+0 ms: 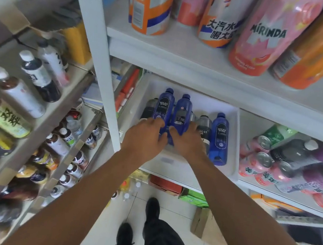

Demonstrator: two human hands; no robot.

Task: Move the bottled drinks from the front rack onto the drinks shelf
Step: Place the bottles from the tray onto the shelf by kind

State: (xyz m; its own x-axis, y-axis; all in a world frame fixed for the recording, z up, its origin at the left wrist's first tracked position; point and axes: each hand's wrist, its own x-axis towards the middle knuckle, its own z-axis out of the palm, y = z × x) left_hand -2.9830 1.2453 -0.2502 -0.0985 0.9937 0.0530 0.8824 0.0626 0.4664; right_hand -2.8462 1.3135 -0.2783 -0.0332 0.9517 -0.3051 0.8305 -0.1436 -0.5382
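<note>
Several blue and dark soda bottles lie in a white tray (233,144) on the white drinks shelf. My left hand (144,138) grips the base of a blue Bolsa Soda bottle (163,106). Beside it, my right hand (186,142) grips the base of a second blue bottle (182,112). Both bottles lie with their caps pointing to the back of the tray. A dark bottle (203,126) and a third blue bottle (219,136) lie to the right of my right hand. Another dark bottle (149,108) lies at the tray's left, partly hidden.
Large Mirinda bottles (258,36) and orange soda bottles stand on the shelf above. Pink cans (263,156) and purple bottles fill the shelf to the right. A metal rack (59,109) on the left holds several tea bottles (22,95). Boxes sit on the tiled floor below.
</note>
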